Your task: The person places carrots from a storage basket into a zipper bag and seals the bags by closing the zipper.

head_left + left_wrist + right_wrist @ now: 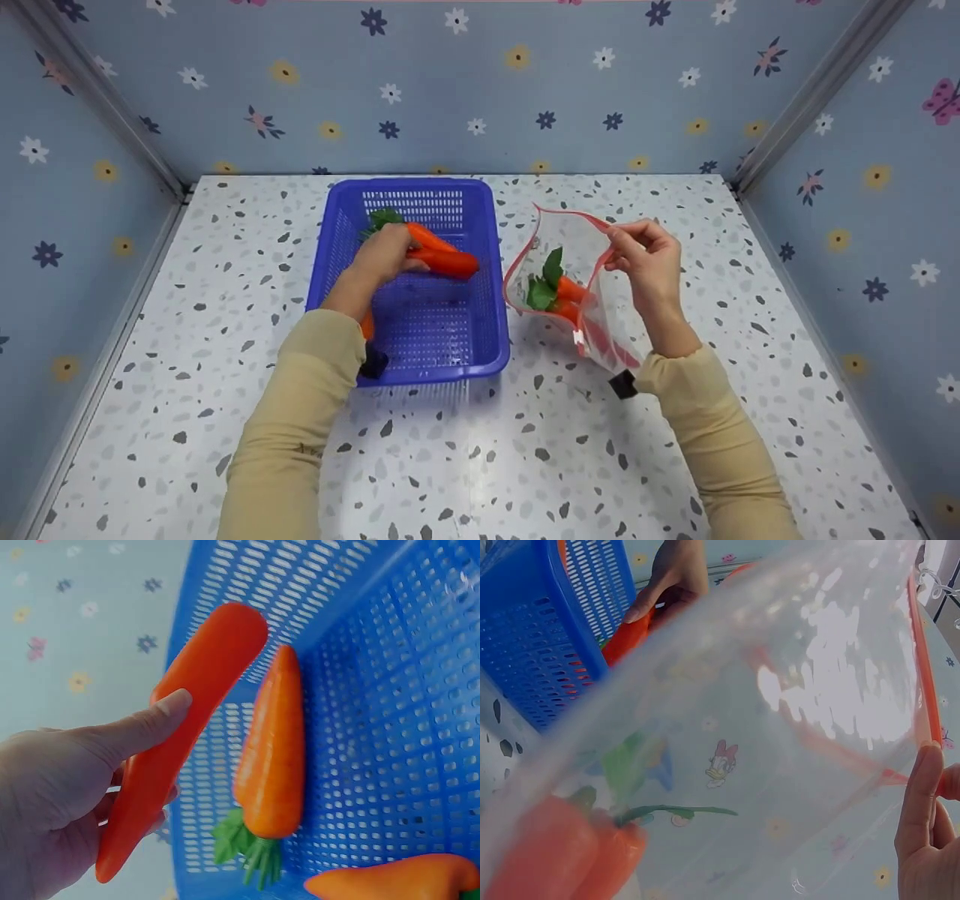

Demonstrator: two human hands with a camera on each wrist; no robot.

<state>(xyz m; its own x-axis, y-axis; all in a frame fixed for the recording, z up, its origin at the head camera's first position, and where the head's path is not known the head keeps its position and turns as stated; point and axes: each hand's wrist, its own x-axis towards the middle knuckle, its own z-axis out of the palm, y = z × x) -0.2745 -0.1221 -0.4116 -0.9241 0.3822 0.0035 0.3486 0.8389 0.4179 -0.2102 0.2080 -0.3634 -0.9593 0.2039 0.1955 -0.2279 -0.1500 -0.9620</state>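
Over the basket, my left hand (384,253) grips a smooth, leafless red-orange carrot (187,697), thumb on its near side. Below it in the blue plastic basket (491,300) lie orange carrots (276,757) with green tops. Another orange carrot (401,879) sits apart, lower in the left wrist view. My right hand (651,259) pinches the red-edged rim of a clear zip bag (574,232), whose mouth stands wide. Inside the bag are orange vegetables (568,291) with green leaves; the film blurs them in the right wrist view.
Right of the basket, the bag rests on a white speckled table (480,465). Flower-patterned walls (465,82) enclose the back and both sides. A white slider (578,337) sits on the bag's red edge.
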